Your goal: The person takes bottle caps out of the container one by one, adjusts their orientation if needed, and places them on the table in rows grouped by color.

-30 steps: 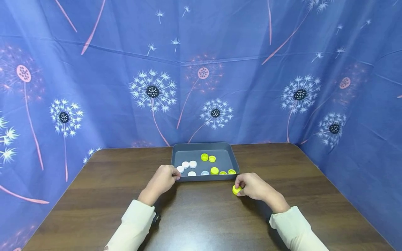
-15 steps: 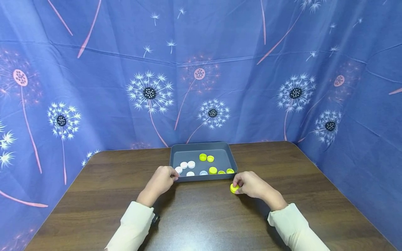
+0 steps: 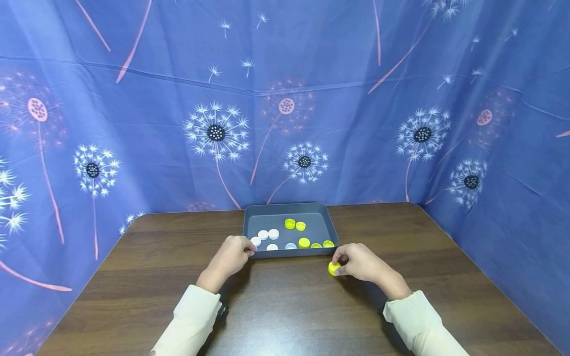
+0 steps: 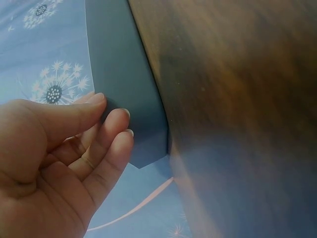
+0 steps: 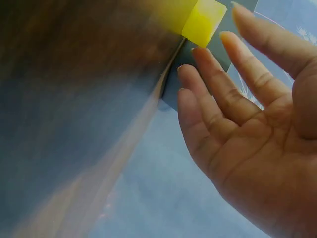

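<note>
My left hand (image 3: 228, 259) pinches the front left part of the grey tray's rim (image 3: 285, 253). In the left wrist view, the thumb and fingers (image 4: 116, 119) meet at the tray's wall (image 4: 124, 64). Just off the tray's front right corner, my right hand (image 3: 364, 264) holds a yellow bottle cap (image 3: 333, 268) low over the table, between thumb and fingers. The right wrist view shows this yellow cap (image 5: 205, 22) at the fingertips, cut by the upper edge.
Inside the tray, white caps (image 3: 273, 234) sit on the left and yellow caps (image 3: 304, 243) on the right, with a pale translucent cap (image 3: 291, 245) near the front wall. The brown wooden table (image 3: 285, 306) meets a blue dandelion curtain (image 3: 352, 148) behind the tray.
The head view shifts slightly. Both hands, the tray and the held yellow cap keep nearly the same places.
</note>
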The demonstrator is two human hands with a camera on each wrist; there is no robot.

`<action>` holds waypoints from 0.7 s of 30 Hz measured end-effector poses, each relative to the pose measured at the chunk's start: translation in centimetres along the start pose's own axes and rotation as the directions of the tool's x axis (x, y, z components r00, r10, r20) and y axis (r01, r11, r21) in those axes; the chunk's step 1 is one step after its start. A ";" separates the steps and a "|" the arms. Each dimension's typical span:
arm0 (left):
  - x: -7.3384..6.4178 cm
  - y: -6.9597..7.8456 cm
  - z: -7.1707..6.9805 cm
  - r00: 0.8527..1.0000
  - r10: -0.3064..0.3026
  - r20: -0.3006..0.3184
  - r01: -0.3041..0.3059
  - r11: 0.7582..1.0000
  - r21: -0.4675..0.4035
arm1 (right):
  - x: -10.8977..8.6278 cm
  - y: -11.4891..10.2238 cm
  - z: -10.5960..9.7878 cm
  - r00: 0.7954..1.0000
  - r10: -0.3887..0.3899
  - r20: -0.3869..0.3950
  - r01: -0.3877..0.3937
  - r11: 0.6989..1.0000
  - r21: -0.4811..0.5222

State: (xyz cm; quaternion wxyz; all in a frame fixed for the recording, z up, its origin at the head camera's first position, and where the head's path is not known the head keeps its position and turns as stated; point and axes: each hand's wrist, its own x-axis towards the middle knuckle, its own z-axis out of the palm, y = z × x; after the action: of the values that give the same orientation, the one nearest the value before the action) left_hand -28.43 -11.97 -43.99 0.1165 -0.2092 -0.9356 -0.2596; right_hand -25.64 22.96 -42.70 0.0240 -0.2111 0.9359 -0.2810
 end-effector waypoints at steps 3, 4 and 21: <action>-0.1 0.0 0.0 1.000 -0.011 0.016 0.011 1.000 -0.007 | 0.0 0.1 -0.2 1.000 -0.013 -0.003 0.013 1.000 0.027; -0.1 0.0 0.0 1.000 -0.016 0.019 0.016 1.000 -0.011 | 0.0 0.1 -0.2 1.000 -0.019 -0.006 0.020 0.999 0.036; -0.2 0.2 -0.1 1.000 -0.021 0.002 0.021 1.000 -0.010 | 1.7 -1.4 -1.1 0.936 -0.284 -0.208 0.310 0.945 0.104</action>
State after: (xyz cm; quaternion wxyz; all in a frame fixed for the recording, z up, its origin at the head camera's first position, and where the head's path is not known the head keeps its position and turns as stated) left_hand -28.10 -11.94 -43.89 0.1120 -0.2002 -0.9364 -0.2655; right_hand -26.85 21.78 -40.96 -0.0940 -0.3205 0.8700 -0.3627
